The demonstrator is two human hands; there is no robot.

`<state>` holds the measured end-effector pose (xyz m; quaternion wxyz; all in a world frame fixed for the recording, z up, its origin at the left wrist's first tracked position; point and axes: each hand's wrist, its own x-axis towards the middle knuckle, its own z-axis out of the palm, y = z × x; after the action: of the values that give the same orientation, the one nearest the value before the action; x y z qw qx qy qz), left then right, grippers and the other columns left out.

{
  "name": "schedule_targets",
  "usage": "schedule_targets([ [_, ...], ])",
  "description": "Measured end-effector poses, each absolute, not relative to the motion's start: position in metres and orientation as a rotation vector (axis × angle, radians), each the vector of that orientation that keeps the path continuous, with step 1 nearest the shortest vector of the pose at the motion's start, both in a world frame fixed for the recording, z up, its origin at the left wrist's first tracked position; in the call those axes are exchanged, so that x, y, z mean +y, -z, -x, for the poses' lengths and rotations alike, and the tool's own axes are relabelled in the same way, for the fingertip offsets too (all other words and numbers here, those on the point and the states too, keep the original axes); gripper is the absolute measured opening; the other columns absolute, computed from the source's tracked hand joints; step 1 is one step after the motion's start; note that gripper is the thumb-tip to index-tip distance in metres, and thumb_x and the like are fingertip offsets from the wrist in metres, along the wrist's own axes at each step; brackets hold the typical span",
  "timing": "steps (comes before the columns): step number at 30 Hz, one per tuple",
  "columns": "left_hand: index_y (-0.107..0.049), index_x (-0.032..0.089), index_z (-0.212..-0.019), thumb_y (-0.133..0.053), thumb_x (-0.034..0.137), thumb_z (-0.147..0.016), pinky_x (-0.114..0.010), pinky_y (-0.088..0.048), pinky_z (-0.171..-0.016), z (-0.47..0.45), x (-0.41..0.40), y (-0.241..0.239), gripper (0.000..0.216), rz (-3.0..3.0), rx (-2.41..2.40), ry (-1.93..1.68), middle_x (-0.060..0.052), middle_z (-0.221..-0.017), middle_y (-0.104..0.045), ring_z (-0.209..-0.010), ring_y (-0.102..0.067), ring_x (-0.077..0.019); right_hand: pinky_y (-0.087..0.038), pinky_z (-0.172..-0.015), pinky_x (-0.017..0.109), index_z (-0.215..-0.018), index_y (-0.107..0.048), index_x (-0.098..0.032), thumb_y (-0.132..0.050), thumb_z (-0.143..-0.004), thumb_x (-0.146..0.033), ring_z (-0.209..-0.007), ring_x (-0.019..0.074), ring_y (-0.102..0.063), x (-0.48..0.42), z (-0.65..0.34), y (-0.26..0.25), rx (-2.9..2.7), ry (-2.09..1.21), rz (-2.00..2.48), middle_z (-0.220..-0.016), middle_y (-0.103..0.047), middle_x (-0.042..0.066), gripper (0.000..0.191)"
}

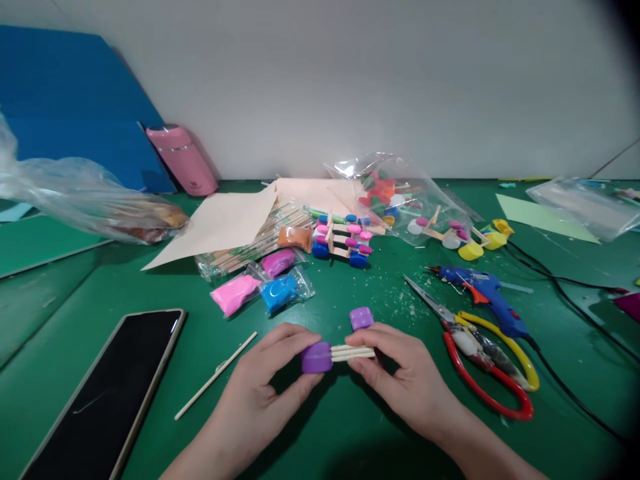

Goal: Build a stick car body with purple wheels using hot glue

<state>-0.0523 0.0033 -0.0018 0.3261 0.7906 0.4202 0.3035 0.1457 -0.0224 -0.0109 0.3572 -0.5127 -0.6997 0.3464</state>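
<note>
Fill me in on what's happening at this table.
A person's left hand grips a purple block, while the right hand pinches some short sticks that meet its side. Another purple piece lies just beyond the right hand. A loose stick lies by the phone; scissors and a glue gun lie to the right.

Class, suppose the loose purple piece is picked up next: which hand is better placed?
Probably the right hand: the loose purple piece lies nearer it. It holds the sticks, but the left hand grips the purple block they meet and might steady both.
</note>
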Motion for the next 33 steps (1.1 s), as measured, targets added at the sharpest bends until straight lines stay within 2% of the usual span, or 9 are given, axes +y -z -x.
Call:
schedule_targets([
  [33,-0.057,0.025,-0.099,-0.059,0.012,-0.074,-0.020,-0.047,-0.076,0.0567,0.0042,0.0056,0.028,-2.117,1.058,-0.806,0.000,-0.093,-0.061,-0.086,-0.059,-0.0126,-0.041,-0.059,0.020,-0.091,-0.062,-0.021,-0.055,-0.081,-0.022,-0.067,0.0124,-0.055,-0.0230,-0.1448,0.0140,-1.787,-0.918,1.305,-0.080,-0.060,0.001,0.013],
])
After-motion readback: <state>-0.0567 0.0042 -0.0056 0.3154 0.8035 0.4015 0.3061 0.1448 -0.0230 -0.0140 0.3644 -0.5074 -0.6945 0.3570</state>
